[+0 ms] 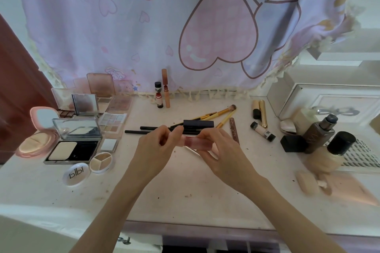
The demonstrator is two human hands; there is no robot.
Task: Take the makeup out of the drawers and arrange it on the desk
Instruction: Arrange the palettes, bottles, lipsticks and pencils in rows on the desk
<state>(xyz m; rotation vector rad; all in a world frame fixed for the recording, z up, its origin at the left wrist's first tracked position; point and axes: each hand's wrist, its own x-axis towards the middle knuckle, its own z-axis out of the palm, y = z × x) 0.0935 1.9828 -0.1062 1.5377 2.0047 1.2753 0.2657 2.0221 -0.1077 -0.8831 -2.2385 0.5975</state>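
- I held a small pink tube (197, 143) above the middle of the desk (185, 187), between both my hands.
- My left hand (156, 150) pinched the paler left end of the tube, thumb and fingertips curled in on it.
- My right hand (221, 154) gripped the rosier body of the tube, fingers wrapped under and behind it, thumb on top.
- Whether the two parts of the tube were joined or pulled apart I could not tell; my fingers covered the seam.
- Just behind my hands lay a dark rectangular case (198, 123) across a few black pencils (135, 132), with yellow-handled brushes (218, 114) fanned out beyond it.
- A slim brown glittery stick (234, 130) lay to the right of the brushes.
- On the left of the desk sat an open powder compact (72, 149) with its mirror up, a pink round compact (38, 141) with a puff, several eyeshadow palettes (112, 122), a three-part concealer pot (101, 162) and a white round lid (76, 173).
- At the back, against the hanging heart-print cloth (164, 26), stood a small red bottle (158, 94) and a tall peach tube (166, 88).
- To the right lay two gold tubes (260, 112), a small white tube (262, 131), a black cube (293, 143) and foundation bottles (320, 133).
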